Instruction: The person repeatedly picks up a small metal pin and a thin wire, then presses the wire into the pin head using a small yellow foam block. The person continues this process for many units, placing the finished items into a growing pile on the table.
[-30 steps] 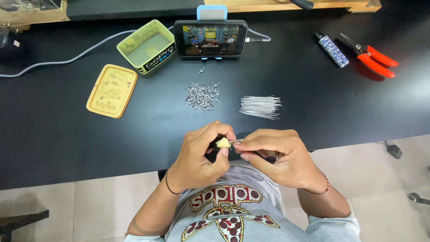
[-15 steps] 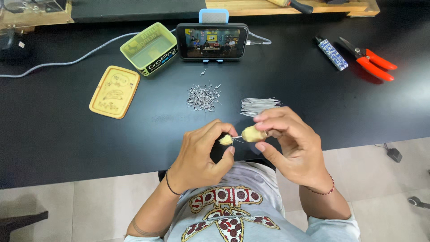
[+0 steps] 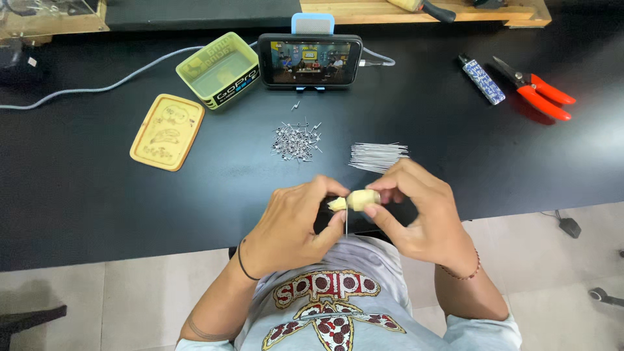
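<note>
— Your left hand (image 3: 292, 224) pinches a thin wire (image 3: 346, 224) against the pale end of the small yellowish piece (image 3: 357, 199), and your right hand (image 3: 416, 211) is closed round its other end, just above the near edge of the bench (image 3: 97, 195).

— What could go wrong?

— I'd judge the wire may slip from your fingertips and drop into your lap; it is thin and held only near its top. Pressing hard could bend it.

— Anything changed?

— Half a second ago your right hand held the piece higher, apart from the left; now both meet. The pile of bent pins (image 3: 296, 142) and the straight wires (image 3: 378, 156) lie as before.
</note>
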